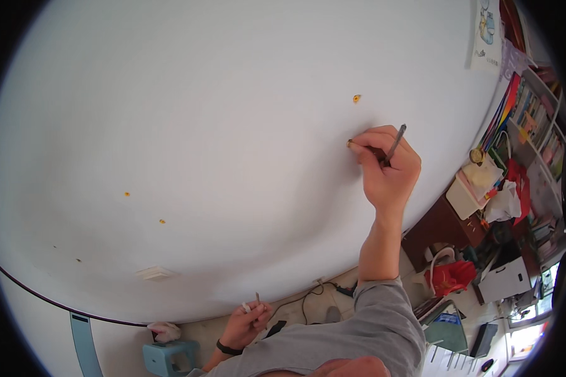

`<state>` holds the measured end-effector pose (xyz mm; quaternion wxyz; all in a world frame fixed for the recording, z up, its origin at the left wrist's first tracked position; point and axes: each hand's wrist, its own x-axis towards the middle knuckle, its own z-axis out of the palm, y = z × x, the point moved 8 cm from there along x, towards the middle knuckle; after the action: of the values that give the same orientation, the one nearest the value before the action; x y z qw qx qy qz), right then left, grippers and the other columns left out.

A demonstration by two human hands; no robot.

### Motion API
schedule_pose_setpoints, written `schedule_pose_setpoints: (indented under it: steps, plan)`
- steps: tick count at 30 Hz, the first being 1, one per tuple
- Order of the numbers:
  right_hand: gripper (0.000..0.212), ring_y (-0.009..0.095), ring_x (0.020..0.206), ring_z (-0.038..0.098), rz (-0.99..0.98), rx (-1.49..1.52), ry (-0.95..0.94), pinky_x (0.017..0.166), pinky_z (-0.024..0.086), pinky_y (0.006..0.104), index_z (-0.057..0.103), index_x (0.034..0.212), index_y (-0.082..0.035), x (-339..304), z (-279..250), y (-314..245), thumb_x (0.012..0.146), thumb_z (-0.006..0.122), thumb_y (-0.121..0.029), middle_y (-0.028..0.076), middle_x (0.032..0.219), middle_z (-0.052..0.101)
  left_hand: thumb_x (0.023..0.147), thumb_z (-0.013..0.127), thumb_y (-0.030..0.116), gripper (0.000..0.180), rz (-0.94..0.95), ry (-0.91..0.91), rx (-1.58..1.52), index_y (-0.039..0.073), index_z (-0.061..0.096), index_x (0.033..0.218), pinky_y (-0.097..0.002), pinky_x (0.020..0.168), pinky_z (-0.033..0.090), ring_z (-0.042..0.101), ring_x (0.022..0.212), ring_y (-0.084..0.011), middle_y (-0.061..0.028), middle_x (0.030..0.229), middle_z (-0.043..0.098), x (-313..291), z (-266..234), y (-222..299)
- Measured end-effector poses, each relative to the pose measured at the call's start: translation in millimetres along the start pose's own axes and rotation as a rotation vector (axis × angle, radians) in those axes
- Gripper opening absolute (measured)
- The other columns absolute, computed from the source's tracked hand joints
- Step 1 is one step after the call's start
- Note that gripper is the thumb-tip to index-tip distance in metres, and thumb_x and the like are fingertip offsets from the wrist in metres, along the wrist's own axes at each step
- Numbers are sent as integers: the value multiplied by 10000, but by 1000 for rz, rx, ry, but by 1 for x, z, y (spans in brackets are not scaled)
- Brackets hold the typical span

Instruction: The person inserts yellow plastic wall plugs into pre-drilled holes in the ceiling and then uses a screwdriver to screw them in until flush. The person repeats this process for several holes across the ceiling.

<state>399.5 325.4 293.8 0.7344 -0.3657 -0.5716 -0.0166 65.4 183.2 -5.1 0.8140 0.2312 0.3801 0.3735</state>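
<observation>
Head: right grip (391, 176) around one rod (397, 142), left (248, 322) around two pieces (246, 307), three yellow spots (356, 98)

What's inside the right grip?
The right grip holds a slim grey rod, its upper end sticking out, and a small piece pinched in front. Anything deeper inside is covered.

Wide passage along the wall (233, 113)
From here I see room left of the right hand (390, 182); shelf (532, 139) and red bag (453, 278) crowd the right.
</observation>
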Motion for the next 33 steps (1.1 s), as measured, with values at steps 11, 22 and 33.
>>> schedule_pose_setpoints:
  steps: [11,22,33]
  plan:
    - [141,134,641,558,-51,72,-36,516,407,249,632,881,17,0,5,-1,843,620,152,59,824,623,1058,567,195,217,-15,-17,58,-11,625,1088,-217,575,349,416,663,-72,15,807,501,5,28,-3]
    - [113,105,616,565,-47,370,115,494,397,224,635,875,17,26,-4,-13,867,624,128,43,821,623,1073,543,176,235,10,58,46,-33,630,1136,-223,586,328,384,677,-80,14,805,472,3,35,-7]
    - [165,86,577,510,-108,278,122,471,352,244,664,868,-3,38,9,-17,828,617,150,33,814,642,1064,558,211,220,9,11,89,0,615,1090,-221,578,335,402,658,-67,28,804,488,10,41,-6]
